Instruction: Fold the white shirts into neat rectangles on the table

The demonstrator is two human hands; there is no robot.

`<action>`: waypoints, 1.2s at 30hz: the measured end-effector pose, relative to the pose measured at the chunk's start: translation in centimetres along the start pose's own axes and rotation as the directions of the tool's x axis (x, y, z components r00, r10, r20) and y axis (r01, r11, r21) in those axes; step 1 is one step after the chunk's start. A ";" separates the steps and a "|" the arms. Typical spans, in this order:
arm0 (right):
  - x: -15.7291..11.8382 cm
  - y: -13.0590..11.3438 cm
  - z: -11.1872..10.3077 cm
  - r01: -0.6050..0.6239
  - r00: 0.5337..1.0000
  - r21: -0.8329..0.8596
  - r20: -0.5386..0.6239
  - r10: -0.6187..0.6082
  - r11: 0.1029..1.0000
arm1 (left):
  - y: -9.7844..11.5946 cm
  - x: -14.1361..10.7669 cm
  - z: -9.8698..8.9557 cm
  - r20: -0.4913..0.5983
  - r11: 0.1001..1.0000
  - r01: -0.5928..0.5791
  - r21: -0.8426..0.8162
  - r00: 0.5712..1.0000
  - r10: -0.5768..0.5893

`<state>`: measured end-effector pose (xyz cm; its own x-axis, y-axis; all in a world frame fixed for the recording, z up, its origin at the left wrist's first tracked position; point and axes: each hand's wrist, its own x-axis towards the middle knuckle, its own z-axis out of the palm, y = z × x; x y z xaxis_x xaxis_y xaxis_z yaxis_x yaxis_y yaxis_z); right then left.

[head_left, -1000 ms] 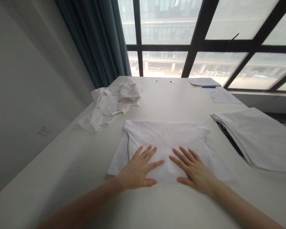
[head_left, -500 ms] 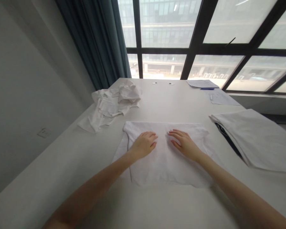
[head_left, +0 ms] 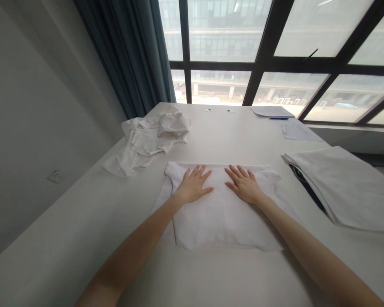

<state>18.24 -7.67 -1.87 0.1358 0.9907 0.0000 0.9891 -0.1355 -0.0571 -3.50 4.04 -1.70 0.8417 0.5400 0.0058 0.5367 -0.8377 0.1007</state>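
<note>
- Left hand (head_left: 193,185): flat, fingers spread, on the folded white shirt (head_left: 224,221), holding nothing.
- Right hand (head_left: 245,186): likewise spread, on the shirt.
- Shirt: center of the white table (head_left: 83,230).
- Crumpled cloth (head_left: 150,140): upper left.
- Folded cloth (head_left: 339,187): right.

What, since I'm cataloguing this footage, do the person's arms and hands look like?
The left hand and right hand are bare, with slender fingers and short nails. The left forearm and right forearm are bare too: no sleeve, glove, watch, ring or bracelet shows.
</note>
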 end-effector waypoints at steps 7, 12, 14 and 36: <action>-0.8 3.6 0.1 -0.110 0.993 -0.040 0.045 0.112 0.993 | -2.3 0.0 0.0 0.030 0.998 0.058 0.003 0.998 -0.058; -1.2 5.4 0.5 -0.162 0.986 -0.054 0.033 0.164 0.985 | -3.3 -0.5 0.0 0.032 0.995 0.103 0.016 0.994 -0.103; -1.4 6.0 0.6 -0.177 0.984 -0.066 0.015 0.178 0.982 | -3.5 -0.6 -0.1 0.034 0.993 0.115 0.021 0.993 -0.116; -2.8 8.2 0.4 -0.334 0.942 -0.067 -0.061 0.330 0.940 | -6.2 -1.3 -1.6 0.049 0.924 0.360 0.126 0.928 -0.368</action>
<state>25.96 -11.52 -2.78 0.4577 0.8881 0.0424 0.8886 -0.4585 0.0135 -8.01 8.70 -0.78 0.5866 0.8059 -0.0802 0.8067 -0.5902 -0.0304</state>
